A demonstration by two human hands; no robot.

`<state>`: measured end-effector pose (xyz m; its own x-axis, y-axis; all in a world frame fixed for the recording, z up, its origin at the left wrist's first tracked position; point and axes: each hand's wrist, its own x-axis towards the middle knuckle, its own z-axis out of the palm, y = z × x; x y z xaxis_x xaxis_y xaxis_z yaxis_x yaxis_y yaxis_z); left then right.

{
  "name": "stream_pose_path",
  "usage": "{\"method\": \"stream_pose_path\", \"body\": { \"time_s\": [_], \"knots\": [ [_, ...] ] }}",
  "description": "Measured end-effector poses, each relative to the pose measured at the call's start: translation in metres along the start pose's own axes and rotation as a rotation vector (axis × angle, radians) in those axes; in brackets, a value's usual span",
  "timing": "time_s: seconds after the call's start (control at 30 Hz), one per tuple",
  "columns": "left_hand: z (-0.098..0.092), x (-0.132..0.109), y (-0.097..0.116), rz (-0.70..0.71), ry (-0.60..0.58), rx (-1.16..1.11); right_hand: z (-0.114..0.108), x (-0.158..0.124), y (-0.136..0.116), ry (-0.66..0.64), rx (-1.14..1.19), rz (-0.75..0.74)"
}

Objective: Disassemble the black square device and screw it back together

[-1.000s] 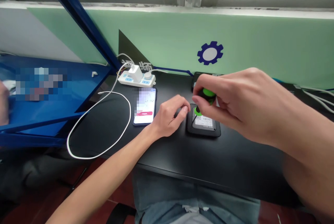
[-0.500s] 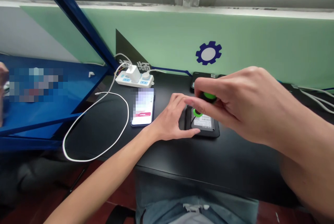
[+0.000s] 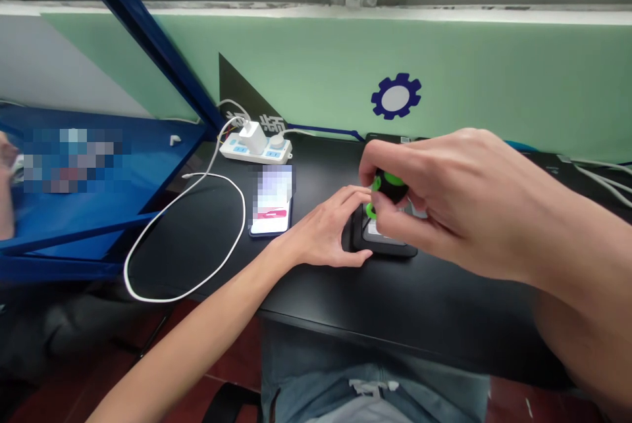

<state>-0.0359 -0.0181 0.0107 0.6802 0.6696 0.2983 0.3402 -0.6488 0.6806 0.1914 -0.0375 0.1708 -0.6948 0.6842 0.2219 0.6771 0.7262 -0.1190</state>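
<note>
While the right hand grips a green-and-black screwdriver upright over a labelled hard drive, the ungripping left hand braces its black case.

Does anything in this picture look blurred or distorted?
In the head view, the right hand and its screwdriver loom oversized, as a wide lens would make them; blocky pixelation hides part of the blue shelf and the phone screen.

A screwdriver with a black handle banded in bright green stands almost upright on top of a flat black device, partly covering its white label.
</note>
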Motion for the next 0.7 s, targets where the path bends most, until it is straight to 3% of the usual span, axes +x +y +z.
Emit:
{"method": "stream_pose_path", "body": {
  "time_s": [0.13, 0.7],
  "knots": [
    [-0.0019, -0.0002, 0.0026, -0.023, -0.008, 0.017, -0.0003, 0.0014, 0.0004, 0.002, -0.108, 0.034],
    [-0.0002, -0.0027, 0.0012, -0.043, 0.013, 0.038, -0.001, 0.0026, 0.0021, 0.016, -0.078, -0.037]
  ]
}}
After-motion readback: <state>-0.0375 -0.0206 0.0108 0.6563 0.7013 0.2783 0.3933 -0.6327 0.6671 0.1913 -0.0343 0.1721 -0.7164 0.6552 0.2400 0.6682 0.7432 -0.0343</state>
